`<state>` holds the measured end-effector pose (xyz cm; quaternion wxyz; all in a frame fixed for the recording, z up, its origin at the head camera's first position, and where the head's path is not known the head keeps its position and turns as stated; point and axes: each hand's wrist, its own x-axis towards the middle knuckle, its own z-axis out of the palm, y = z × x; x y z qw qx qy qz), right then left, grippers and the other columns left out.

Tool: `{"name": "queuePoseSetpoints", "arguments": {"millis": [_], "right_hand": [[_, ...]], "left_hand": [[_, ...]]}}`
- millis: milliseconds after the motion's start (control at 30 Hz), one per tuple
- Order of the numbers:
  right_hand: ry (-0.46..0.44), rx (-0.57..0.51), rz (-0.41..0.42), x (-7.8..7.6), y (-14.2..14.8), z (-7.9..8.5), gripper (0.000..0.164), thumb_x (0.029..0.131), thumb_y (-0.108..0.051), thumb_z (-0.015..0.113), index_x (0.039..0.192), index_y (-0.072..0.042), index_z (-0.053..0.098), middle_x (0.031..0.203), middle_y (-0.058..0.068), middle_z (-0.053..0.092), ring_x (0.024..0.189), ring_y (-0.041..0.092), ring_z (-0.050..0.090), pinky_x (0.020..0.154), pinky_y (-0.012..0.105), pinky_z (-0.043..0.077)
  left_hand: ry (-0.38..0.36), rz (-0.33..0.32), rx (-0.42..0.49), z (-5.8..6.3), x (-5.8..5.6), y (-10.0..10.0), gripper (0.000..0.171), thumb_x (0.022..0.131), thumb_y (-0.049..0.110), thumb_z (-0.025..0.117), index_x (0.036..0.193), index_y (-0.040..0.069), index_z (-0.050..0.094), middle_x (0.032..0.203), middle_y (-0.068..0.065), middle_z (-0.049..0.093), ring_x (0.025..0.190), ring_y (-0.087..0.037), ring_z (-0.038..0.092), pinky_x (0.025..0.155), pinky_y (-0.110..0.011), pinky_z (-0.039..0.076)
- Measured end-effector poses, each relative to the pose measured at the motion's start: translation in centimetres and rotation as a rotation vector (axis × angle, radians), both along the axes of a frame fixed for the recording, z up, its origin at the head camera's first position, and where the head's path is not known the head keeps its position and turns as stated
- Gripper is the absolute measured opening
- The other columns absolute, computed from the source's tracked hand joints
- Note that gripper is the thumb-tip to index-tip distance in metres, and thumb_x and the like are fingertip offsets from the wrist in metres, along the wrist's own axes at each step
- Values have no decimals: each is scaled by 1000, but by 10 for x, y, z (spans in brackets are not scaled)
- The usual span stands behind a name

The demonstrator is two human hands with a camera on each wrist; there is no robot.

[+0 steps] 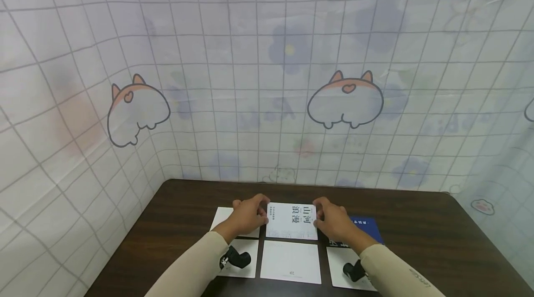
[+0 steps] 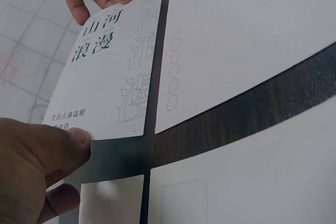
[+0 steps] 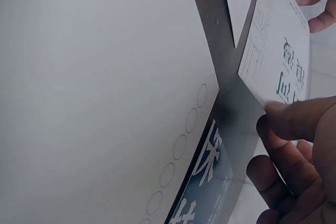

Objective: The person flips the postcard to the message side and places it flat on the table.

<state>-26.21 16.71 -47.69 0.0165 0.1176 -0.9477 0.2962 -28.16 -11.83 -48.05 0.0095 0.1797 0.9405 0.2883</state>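
Observation:
A white card printed with dark green Chinese characters lies between my two hands, in the middle of the back row on the table. My left hand pinches its left edge; in the left wrist view the thumb presses on the card's corner. On the opposite edge, my right hand pinches the card between thumb and index finger, its other fingers loosely bent in the right wrist view. Outlined characters run along the card's near side. The fingertips under the card are partly hidden.
On the dark wooden table, more white cards lie around: a back-left one, a front-left one, a front-middle one and a front-right one. A blue card is partly under my right forearm. A patterned curtain hangs behind.

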Motion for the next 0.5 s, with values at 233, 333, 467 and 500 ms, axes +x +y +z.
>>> {"name": "queuePoseSetpoints", "arguments": {"millis": [233,333,467,500], "right_hand": [[-47,-72,-53,-1,0,0,54,91,-5,74,139,-1,48,92,0,64,72,15,56,61,32,47],[-48,-85,-62,-2,1,0,53,91,-6,74,138,1,50,91,-1,66,73,14,58,63,33,48],[-50,-107,-60,-2,4,0,46,91,-5,74,132,2,54,91,0,69,76,14,62,69,36,51],[-52,-113,-60,-2,4,0,44,91,-5,74,130,2,56,91,0,69,77,14,63,70,36,51]], "left_hand": [[-5,9,64,2,1,0,43,97,15,70,137,13,54,83,16,65,70,-4,59,90,-53,23],[-1,24,82,3,2,1,44,97,15,70,137,12,52,85,14,65,69,-5,59,90,-54,24],[-8,37,109,5,3,1,42,97,15,69,135,10,53,84,13,65,68,-7,59,92,-55,25],[-7,37,115,5,3,1,41,97,15,69,135,10,53,84,13,66,68,-7,59,92,-55,25]]}}
